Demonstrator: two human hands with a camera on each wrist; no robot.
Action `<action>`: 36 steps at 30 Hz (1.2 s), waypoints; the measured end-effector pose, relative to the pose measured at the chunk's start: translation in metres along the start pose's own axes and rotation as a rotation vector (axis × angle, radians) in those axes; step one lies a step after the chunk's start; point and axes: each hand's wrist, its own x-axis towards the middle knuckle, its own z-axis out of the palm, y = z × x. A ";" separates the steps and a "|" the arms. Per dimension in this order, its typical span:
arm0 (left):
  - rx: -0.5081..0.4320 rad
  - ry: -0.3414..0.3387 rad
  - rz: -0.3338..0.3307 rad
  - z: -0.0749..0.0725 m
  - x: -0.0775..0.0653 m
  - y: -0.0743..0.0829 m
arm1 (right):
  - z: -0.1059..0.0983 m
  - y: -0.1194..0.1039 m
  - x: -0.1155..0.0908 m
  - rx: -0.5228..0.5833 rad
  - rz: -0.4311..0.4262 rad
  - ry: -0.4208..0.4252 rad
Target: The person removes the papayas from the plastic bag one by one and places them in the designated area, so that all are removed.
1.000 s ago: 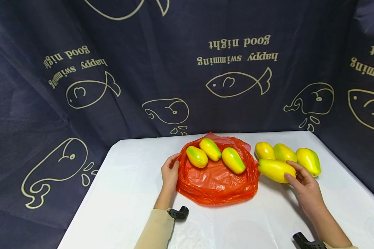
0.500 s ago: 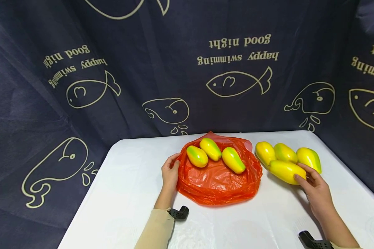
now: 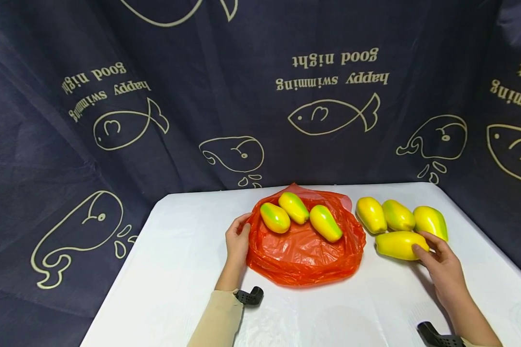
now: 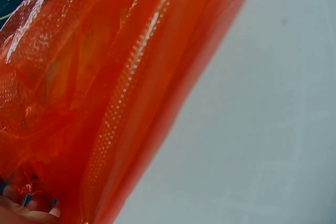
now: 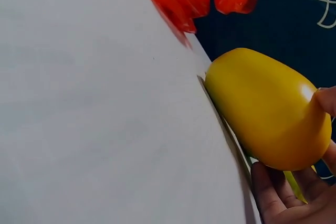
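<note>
My left hand (image 3: 238, 241) grips the left rim of a red plastic bag (image 3: 301, 270); in the left wrist view its fingertips (image 4: 31, 214) show at the crumpled film. Three yellow-green papayas lie in the bag: a left one (image 3: 275, 218), a back one (image 3: 294, 207) and a right one (image 3: 326, 223). My right hand (image 3: 444, 265) holds another papaya (image 3: 398, 245) by its right end, thumb on the near side. The right wrist view shows this papaya (image 5: 265, 111) low at the white tabletop, fingers beneath its end; whether it touches the table I cannot tell.
Behind the held papaya, three more papayas sit in a row: a left one (image 3: 371, 215), a middle one (image 3: 398, 215) and a right one (image 3: 431, 222). A white-covered table (image 3: 191, 231) carries everything. Dark printed cloth (image 3: 243, 96) hangs behind and at both sides.
My right hand has moved right with its papaya, away from the bag's edge. That papaya has swung nearly level, in front of the row. The left hand has stayed in place.
</note>
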 end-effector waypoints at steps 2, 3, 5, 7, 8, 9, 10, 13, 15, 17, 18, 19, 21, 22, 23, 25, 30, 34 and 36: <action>0.002 0.001 -0.001 0.000 0.000 0.000 | 0.000 0.001 0.000 -0.025 0.001 0.012; 0.005 0.001 -0.002 0.000 0.000 0.000 | 0.000 0.001 0.000 -0.044 0.004 0.022; 0.006 -0.003 -0.008 0.000 -0.001 0.001 | 0.001 0.001 0.000 -0.099 0.014 0.053; 0.008 -0.004 -0.013 0.001 -0.001 0.002 | 0.001 0.000 0.001 -0.133 0.016 0.080; 0.007 -0.003 -0.011 0.001 -0.001 0.002 | 0.001 0.000 0.001 -0.154 0.021 0.095; 0.005 -0.001 -0.009 0.001 -0.001 0.002 | 0.002 0.000 0.002 -0.168 0.026 0.109; 0.004 0.002 -0.006 0.001 -0.001 0.002 | 0.002 0.000 0.002 -0.172 0.031 0.121; 0.003 0.007 -0.002 0.001 0.000 0.001 | 0.003 0.000 0.003 -0.172 0.039 0.152; 0.006 0.010 0.003 0.001 0.000 0.000 | 0.003 -0.001 0.002 -0.173 0.045 0.170; 0.009 0.009 0.002 0.001 0.000 0.000 | 0.003 -0.003 0.002 -0.180 0.046 0.181; 0.009 0.008 0.000 0.001 0.000 0.000 | 0.003 -0.003 0.002 -0.182 0.046 0.183; 0.008 0.007 0.000 0.001 -0.001 0.000 | 0.003 -0.003 0.001 -0.183 0.047 0.186; 0.004 0.003 0.000 0.001 -0.001 0.000 | 0.004 -0.004 0.001 -0.188 0.047 0.192; 0.000 0.001 -0.002 0.001 -0.001 0.000 | 0.004 -0.005 0.001 -0.189 0.048 0.197; -0.001 -0.001 -0.002 0.001 -0.001 0.001 | 0.004 -0.005 0.001 -0.191 0.049 0.204; -0.005 -0.004 -0.004 0.001 -0.001 0.001 | 0.005 -0.006 0.001 -0.198 0.046 0.218; -0.004 0.001 -0.006 0.001 -0.001 0.002 | 0.006 -0.008 0.001 -0.218 0.029 0.231; 0.003 0.009 -0.006 0.001 0.000 0.000 | 0.007 -0.009 0.001 -0.218 0.002 0.234; 0.005 0.008 -0.002 0.001 0.001 -0.001 | 0.008 -0.010 0.000 -0.218 -0.017 0.236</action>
